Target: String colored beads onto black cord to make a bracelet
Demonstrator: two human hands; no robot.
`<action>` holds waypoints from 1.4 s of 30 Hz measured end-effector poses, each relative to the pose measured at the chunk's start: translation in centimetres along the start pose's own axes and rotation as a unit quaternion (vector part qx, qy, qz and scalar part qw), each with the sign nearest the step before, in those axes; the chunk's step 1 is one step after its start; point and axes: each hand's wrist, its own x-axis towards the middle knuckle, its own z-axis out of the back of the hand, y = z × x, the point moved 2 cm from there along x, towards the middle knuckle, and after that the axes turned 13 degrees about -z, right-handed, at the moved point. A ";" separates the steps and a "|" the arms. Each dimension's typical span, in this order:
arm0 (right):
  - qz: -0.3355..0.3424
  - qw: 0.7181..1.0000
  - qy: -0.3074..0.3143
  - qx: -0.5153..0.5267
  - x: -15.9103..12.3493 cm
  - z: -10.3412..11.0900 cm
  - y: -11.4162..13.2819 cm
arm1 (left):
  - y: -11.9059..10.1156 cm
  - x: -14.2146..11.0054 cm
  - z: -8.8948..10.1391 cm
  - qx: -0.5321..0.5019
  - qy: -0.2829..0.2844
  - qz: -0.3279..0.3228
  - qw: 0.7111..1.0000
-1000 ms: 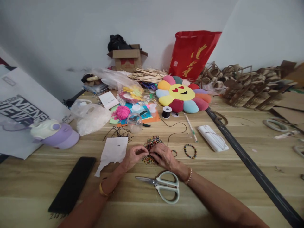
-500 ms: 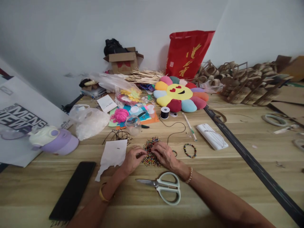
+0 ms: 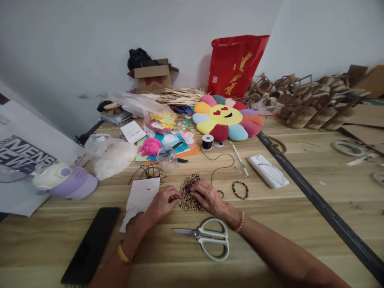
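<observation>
A heap of small multicoloured beads (image 3: 189, 205) lies on the wooden table between my hands. My left hand (image 3: 164, 201) is at the heap's left edge, thumb and finger pinched together; anything between them is too small to make out. On the heap's right side rests my right hand (image 3: 209, 197), fingertips drawn together among the beads, hiding what they grip. A short beaded strand (image 3: 221, 193) peeks out beside it. Black cord (image 3: 233, 161) runs from a spool (image 3: 207, 142) down toward this hand. A finished-looking bead bracelet (image 3: 247, 192) lies further right.
Scissors (image 3: 207, 233) lie just below the beads. White paper (image 3: 140, 197) and a black phone (image 3: 91, 244) are on the left. Behind stand a clear jar (image 3: 167, 160), pink yarn (image 3: 150, 147) and a flower cushion (image 3: 225, 116); a white power bank-like block (image 3: 267, 172) is right.
My left hand has shifted slightly left, away from the middle of the beads. My right hand stays in nearly the same place at the heap. The view has tilted a little.
</observation>
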 end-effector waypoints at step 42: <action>0.061 0.993 0.042 -0.093 -0.2 -0.5 -0.2 | -0.5 0.5 -0.1 -0.050 -0.074 -0.035 0.995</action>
